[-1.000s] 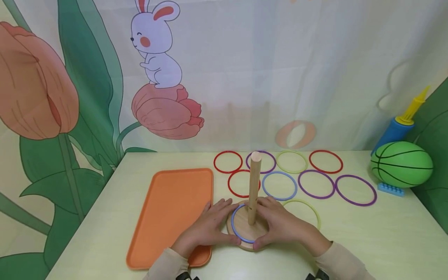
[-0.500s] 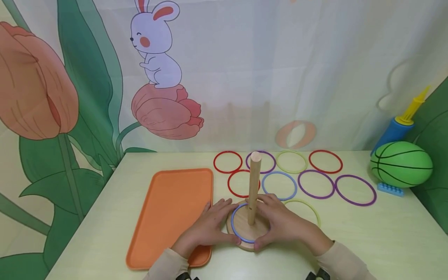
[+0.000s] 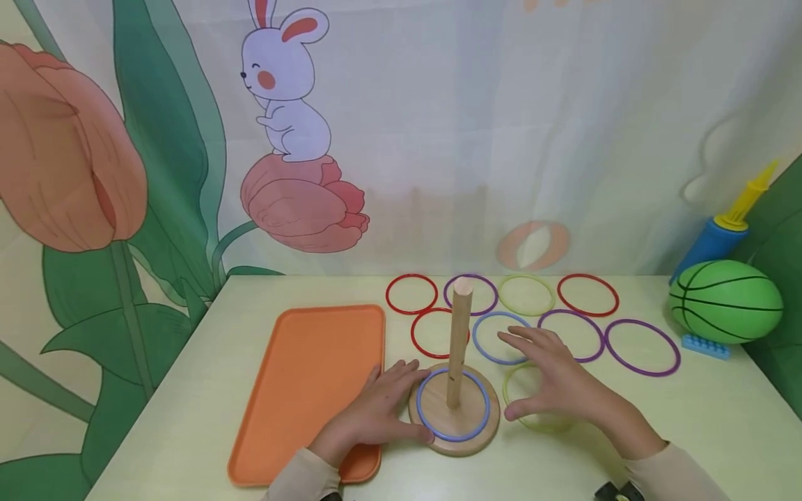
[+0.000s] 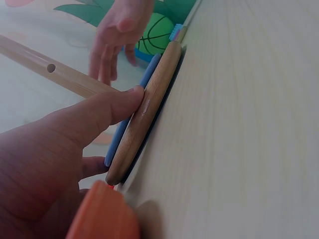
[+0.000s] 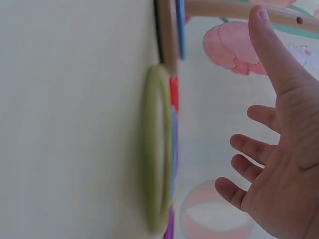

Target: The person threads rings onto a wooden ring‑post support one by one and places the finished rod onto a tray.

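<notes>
On the bench [image 3: 720, 424], right of the orange tray [image 3: 313, 376], sits the wooden stand [image 3: 465, 415]; the right hand [image 3: 557, 381] has just come away from it, fingers loosely spread and holding nothing, over the green ring [image 5: 150, 149]. The left hand [image 3: 381, 410] still rests at the stand's left rim, fingers spread rather than clenched, where the blue ring [image 3: 455, 439] lies flat around the post [image 3: 460, 334], apparently settled without the right hand's help.

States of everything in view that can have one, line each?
Wooden stand: upright.
Blue ring on its base: flat, around the post.
Loose rings: flat, off the stand.
Left hand: open, thumb at base edge.
Right hand: open, holding nothing.
Orange tray: flat.
Pump: tilted.
Green ball: looks inflated.
</notes>
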A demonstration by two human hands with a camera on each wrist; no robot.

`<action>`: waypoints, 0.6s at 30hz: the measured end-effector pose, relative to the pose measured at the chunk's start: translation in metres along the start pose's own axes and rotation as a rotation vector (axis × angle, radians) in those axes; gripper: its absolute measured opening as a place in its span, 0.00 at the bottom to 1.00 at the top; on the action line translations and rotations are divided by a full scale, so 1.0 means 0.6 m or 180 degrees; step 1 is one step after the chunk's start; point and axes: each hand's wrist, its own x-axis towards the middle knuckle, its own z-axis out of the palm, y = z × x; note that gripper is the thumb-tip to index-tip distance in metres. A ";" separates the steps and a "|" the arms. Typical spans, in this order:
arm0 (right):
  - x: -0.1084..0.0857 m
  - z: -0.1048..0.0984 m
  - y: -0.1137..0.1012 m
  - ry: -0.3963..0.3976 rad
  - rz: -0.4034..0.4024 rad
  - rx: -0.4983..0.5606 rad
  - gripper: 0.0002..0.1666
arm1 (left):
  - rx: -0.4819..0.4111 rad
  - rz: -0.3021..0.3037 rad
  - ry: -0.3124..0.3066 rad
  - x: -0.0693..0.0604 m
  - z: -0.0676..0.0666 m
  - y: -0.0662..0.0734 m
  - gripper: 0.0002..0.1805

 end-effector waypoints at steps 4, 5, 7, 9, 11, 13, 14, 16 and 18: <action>-0.029 -0.009 0.019 0.0036 0.0056 0.0025 0.68 | -0.0014 0.0009 -0.0012 0.000 0.000 0.003 0.55; -0.038 -0.013 0.023 0.0034 0.0076 0.0041 0.67 | -0.0017 0.0021 -0.0011 0.000 -0.001 0.005 0.54; -0.054 -0.023 0.032 0.0060 0.0102 0.0040 0.66 | -0.0017 0.0035 -0.0022 0.001 -0.001 0.007 0.54; -0.069 -0.031 0.042 0.0113 0.0141 0.0014 0.65 | -0.0021 0.0046 -0.0034 0.002 -0.001 0.008 0.54; -0.084 -0.037 0.051 0.0176 0.0181 -0.0020 0.64 | -0.0030 0.0051 -0.0046 0.003 -0.001 0.008 0.54; -0.098 -0.041 0.059 0.0235 0.0222 -0.0040 0.63 | -0.0025 0.0037 -0.0063 0.004 0.000 0.006 0.54; -0.104 -0.041 0.064 0.0233 0.0269 -0.0015 0.62 | -0.0030 0.0031 -0.0064 0.004 0.000 0.005 0.54; -0.116 -0.041 0.070 0.0171 0.0364 0.0033 0.61 | -0.0032 0.0025 -0.0060 0.004 0.001 0.004 0.54; -0.127 -0.038 0.075 0.0072 0.0462 0.0112 0.61 | -0.0035 0.0028 -0.0063 0.003 0.002 0.003 0.54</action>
